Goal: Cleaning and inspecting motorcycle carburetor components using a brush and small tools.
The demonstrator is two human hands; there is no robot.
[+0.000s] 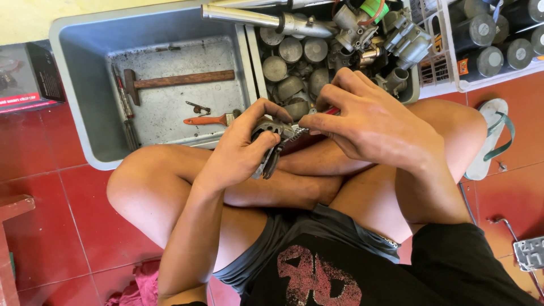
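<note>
Person's sitting cross-legged on the red tile floor [73,187] with a big grey plastic tray [79,85] right in front of the knees. Left compartment of that tray has a wooden-handled hammer [178,80] lying across its far side, and a small orange-handled brush [208,119] near the front edge. Right compartment is packed with grimy metal cylinders and carburetor bodies [362,31], all piled together.

Over the lap, the left hand [241,150] is clamped around a small metal engine part [271,141], looks like a carb body or some housing, hard to say since the fingers hide most of it. The right hand [368,119] is closed on a slim red-handled tool [330,111], probably a screwdriver, tip pressed into the part's top.

So I'd call this mid-step: working a screw or jet on that part. Next move likely needs a steady grip from the left hand and the tool kept square in its seat so it doesn't slip.
</note>
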